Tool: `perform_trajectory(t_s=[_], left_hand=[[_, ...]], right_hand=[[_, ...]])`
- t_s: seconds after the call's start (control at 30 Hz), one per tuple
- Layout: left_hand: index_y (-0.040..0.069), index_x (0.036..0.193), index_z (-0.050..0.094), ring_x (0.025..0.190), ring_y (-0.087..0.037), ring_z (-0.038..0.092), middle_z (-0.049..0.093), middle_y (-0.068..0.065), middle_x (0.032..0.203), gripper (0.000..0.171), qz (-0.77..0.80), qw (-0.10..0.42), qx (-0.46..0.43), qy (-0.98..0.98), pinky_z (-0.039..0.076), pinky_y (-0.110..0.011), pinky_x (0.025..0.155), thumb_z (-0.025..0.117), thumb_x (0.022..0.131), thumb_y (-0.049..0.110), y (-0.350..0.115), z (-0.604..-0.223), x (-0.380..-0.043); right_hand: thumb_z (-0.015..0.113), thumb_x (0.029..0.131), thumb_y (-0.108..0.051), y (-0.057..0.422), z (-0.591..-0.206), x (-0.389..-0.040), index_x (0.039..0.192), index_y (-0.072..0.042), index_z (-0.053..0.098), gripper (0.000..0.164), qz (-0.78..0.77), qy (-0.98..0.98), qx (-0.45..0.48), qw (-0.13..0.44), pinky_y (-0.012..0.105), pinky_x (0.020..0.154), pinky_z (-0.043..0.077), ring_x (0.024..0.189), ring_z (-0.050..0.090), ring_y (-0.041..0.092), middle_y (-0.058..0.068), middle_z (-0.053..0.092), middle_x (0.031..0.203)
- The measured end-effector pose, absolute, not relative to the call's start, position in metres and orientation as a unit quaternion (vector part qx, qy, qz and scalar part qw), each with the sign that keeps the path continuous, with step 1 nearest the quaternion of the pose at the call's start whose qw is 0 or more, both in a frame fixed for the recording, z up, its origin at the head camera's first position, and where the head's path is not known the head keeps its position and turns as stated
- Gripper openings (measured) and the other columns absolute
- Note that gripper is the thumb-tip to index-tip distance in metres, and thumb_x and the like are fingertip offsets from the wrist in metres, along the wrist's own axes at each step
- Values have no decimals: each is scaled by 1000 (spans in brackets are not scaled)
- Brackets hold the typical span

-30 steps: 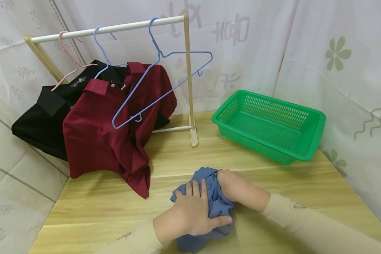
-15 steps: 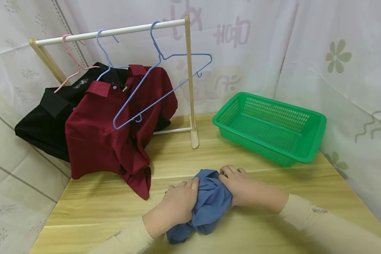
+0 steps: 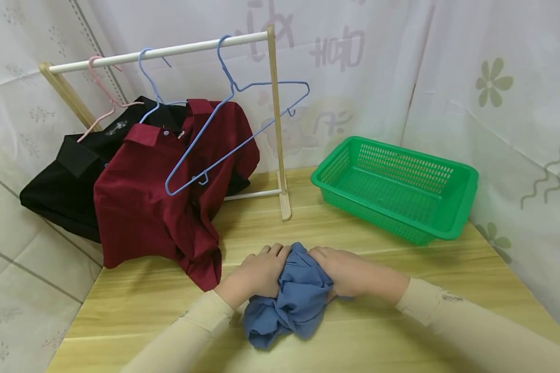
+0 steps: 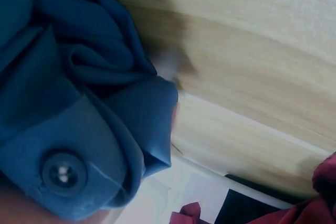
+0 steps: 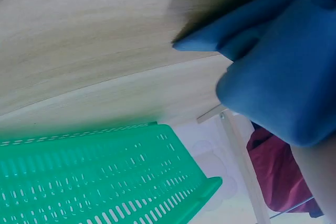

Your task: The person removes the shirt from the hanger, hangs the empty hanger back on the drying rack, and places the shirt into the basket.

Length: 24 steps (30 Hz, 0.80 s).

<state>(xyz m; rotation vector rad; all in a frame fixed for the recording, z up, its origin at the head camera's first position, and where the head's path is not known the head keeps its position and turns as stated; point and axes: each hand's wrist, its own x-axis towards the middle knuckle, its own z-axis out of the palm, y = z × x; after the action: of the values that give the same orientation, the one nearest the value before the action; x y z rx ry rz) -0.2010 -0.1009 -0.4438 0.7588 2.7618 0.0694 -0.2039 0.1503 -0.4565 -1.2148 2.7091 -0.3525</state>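
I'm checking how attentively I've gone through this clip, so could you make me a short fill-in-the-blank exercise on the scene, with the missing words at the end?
1. The left grip and right grip hold a crumpled cloth whose colour is ____.
2. In the head view, the plastic basket stands to the ____ of the clothes rack.
3. The leftmost hanger on the rack is coloured ____.
4. Altogether, the number of hangers hooked on the rack is ____.

Missing words: blue; right; pink; three.
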Motion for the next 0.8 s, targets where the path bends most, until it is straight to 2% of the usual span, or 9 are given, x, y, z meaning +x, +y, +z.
perform_trajectory(t_s=[0.07,0.17,0.23,0.4,0.47,0.6,0.7,0.8], left_hand=[[21,170,22,156,-31,39,39,-4,170,108,36,148,254,955,49,-61,110,83,84,42,-100,-444,-202],[26,172,14,164,-34,25,31,-1,175,114,43,162,254,953,37,-72,118,85,84,40,-99,-445,-205],[28,172,14,166,-34,21,29,0,176,115,33,168,263,950,32,-76,119,85,83,43,-99,-445,-208],[31,172,15,167,-31,18,25,3,178,119,-20,169,298,939,27,-80,119,82,79,64,-95,-442,-220],[31,171,17,166,-29,23,29,4,176,119,-45,161,309,936,27,-80,120,80,77,69,-93,-441,-222],[28,169,28,156,-24,42,45,1,166,108,-105,138,316,933,31,-77,120,76,81,69,-87,-441,-217],[24,162,44,144,-23,56,59,-1,155,93,-134,109,309,935,40,-70,117,74,85,65,-85,-440,-207],[19,149,60,126,-22,67,71,-3,136,71,-126,79,297,943,53,-58,105,76,89,54,-83,-437,-197]], right_hand=[[99,71,-44,150,-456,-205,147,1,46,103,-105,906,-404,70,52,110,53,131,62,35,15,59,142],[99,72,-42,147,-455,-206,150,2,46,104,-88,911,-395,77,53,113,51,135,59,38,18,56,146],[99,73,-42,145,-455,-206,151,2,46,104,-80,913,-391,84,53,114,51,136,58,40,19,56,148],[95,77,-44,140,-452,-204,153,3,45,102,-45,914,-391,100,55,116,49,140,56,44,21,55,152],[94,79,-44,139,-452,-202,154,4,44,101,-32,914,-391,101,55,117,48,141,55,45,22,53,153],[95,78,-40,137,-451,-196,153,4,44,101,-26,917,-386,100,53,115,50,141,54,44,24,50,153],[96,77,-38,136,-448,-191,154,2,45,100,-28,924,-368,95,51,111,53,134,57,41,24,51,148],[97,75,-36,135,-446,-189,155,-1,44,102,-31,934,-344,85,51,103,57,122,62,38,23,56,135]])
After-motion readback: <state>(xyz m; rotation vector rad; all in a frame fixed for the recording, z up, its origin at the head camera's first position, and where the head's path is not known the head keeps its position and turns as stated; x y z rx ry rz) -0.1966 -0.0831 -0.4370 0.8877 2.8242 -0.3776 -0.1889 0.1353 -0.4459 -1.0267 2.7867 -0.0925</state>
